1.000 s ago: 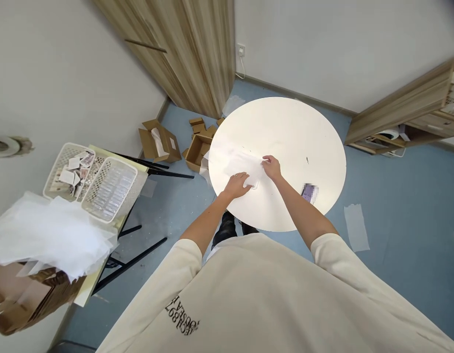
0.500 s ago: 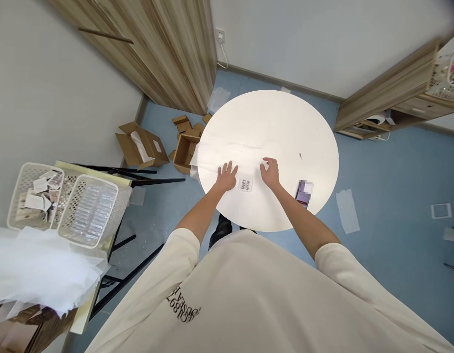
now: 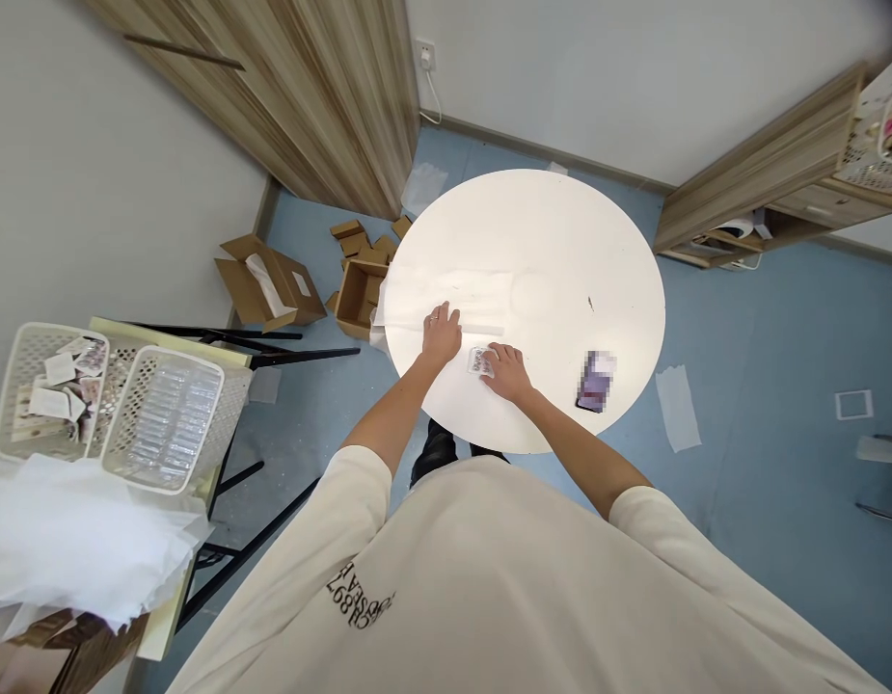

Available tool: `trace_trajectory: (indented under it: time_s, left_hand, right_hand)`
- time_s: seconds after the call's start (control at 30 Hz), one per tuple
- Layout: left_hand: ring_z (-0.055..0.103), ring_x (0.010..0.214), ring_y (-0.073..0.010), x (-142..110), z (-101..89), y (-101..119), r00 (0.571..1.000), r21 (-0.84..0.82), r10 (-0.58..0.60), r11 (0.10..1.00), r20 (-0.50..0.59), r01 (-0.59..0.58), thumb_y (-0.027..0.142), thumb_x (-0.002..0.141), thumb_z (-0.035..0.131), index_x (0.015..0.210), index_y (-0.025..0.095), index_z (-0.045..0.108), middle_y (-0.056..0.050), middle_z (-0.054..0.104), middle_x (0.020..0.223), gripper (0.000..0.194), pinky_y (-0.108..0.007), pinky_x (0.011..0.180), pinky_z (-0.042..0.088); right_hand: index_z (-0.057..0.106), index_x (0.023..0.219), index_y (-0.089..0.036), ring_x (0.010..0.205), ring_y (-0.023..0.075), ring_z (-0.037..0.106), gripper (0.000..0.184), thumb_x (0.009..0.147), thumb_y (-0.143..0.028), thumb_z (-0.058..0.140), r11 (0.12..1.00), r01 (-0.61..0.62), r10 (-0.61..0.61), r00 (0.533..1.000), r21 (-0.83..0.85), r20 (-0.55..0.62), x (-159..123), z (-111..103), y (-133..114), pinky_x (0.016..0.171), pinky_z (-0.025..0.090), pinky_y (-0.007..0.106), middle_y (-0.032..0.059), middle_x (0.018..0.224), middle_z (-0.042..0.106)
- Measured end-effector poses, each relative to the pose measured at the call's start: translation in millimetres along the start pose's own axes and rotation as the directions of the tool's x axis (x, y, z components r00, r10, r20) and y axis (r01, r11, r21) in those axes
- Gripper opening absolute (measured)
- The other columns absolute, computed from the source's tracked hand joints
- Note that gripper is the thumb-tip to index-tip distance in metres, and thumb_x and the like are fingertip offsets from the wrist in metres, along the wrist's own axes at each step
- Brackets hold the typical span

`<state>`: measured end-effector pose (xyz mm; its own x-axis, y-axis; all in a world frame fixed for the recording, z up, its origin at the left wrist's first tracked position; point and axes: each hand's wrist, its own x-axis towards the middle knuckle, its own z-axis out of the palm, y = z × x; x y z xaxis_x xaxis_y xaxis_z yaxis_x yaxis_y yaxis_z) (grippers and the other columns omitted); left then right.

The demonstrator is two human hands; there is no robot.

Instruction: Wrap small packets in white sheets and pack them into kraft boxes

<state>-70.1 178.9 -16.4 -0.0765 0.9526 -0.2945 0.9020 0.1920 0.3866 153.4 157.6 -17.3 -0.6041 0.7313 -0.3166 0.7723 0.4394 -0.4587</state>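
A thin white sheet point(image 3: 452, 294) lies spread on the round white table point(image 3: 561, 241). My left hand point(image 3: 443, 333) rests flat on the sheet's near left part, fingers stretched out. A small clear packet with dark print point(image 3: 478, 360) lies just in front of the sheet. My right hand point(image 3: 506, 370) lies over the packet's right side, fingers curled on it. A phone point(image 3: 595, 381) lies on the table to the right of my right hand.
Open cardboard boxes point(image 3: 272, 280) sit on the blue floor left of the table. A side table at the left carries two white baskets point(image 3: 163, 414) and crumpled white sheets point(image 3: 76, 540). Wooden shelves point(image 3: 778, 202) stand at the right, a wooden cabinet point(image 3: 308, 96) at the back.
My right hand has moved left and nearer, from the sheet onto the small packet. My left hand has stayed flat on the sheet. A second ago both hands were working the sheet.
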Motion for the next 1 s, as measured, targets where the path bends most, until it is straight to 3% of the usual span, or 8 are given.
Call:
trace_trajectory:
  time_s: [0.2,0.37,0.5,0.6,0.87,1.0]
  left_hand:
    - [0.028,0.157,-0.0344,-5,0.7,-12,0.996,0.079,-0.041,0.996,0.081,0.034,0.025,0.099,0.043,0.154,0.019,0.046,-0.016,0.030,0.169,0.055,-0.053,0.124,0.029]
    - [0.029,0.156,-0.0335,-17,4.4,-12,0.994,0.138,0.014,0.990,0.104,-0.028,0.022,0.098,0.043,0.155,0.019,0.045,-0.015,0.033,0.168,0.057,-0.051,0.123,0.032]
    - [0.030,0.156,-0.0338,-28,7.2,-10,0.986,0.126,0.108,0.984,0.130,-0.125,0.021,0.097,0.046,0.150,0.020,0.050,-0.016,0.036,0.166,0.053,-0.050,0.122,0.033]
    - [0.032,0.154,-0.0341,-34,8.5,-7,0.976,0.112,0.156,0.978,0.151,-0.174,0.019,0.094,0.050,0.145,0.021,0.054,-0.016,0.039,0.164,0.051,-0.052,0.122,0.032]
    - [0.043,0.148,-0.0304,-37,9.4,-14,0.944,0.140,0.277,0.943,0.179,-0.303,0.008,0.085,0.049,0.133,0.017,0.059,-0.018,0.048,0.154,0.050,-0.053,0.125,0.028]
    - [0.036,0.153,-0.0312,-29,3.7,-17,0.936,0.113,0.298,0.940,0.188,-0.322,0.006,0.082,0.051,0.131,0.016,0.060,-0.017,0.048,0.155,0.051,-0.056,0.128,0.022]
  right_hand:
    - [0.059,0.134,-0.021,0.131,0.0370,0.046,0.051,0.084,-0.024,0.067,0.994,0.052,-0.052,0.999,-0.101,0.004,-8,4,4,0.113,0.032,0.052,0.0164,0.146,0.053]
    - [0.058,0.132,-0.022,0.129,0.0368,0.047,0.048,0.087,-0.036,0.067,0.989,0.127,-0.134,0.988,-0.080,-0.080,-17,-8,3,0.109,0.035,0.051,0.0158,0.143,0.053]
    - [0.055,0.134,-0.022,0.127,0.0386,0.046,0.050,0.090,-0.044,0.064,0.997,-0.026,0.011,0.979,-0.068,-0.203,-1,-25,6,0.105,0.037,0.053,0.0176,0.140,0.052]
    - [0.054,0.131,-0.021,0.124,0.0383,0.047,0.049,0.090,-0.046,0.064,0.991,-0.119,0.104,0.973,-0.062,-0.208,17,-28,11,0.103,0.038,0.052,0.0184,0.137,0.052]
    - [0.056,0.119,-0.023,0.115,0.0369,0.051,0.048,0.085,-0.053,0.071,0.983,-0.180,0.180,0.968,0.018,-0.177,25,4,8,0.101,0.040,0.053,0.0167,0.126,0.057]
    - [0.056,0.119,-0.023,0.112,0.0350,0.053,0.043,0.092,-0.056,0.061,0.984,-0.171,0.177,0.975,0.056,-0.136,17,6,10,0.099,0.043,0.051,0.0152,0.123,0.059]
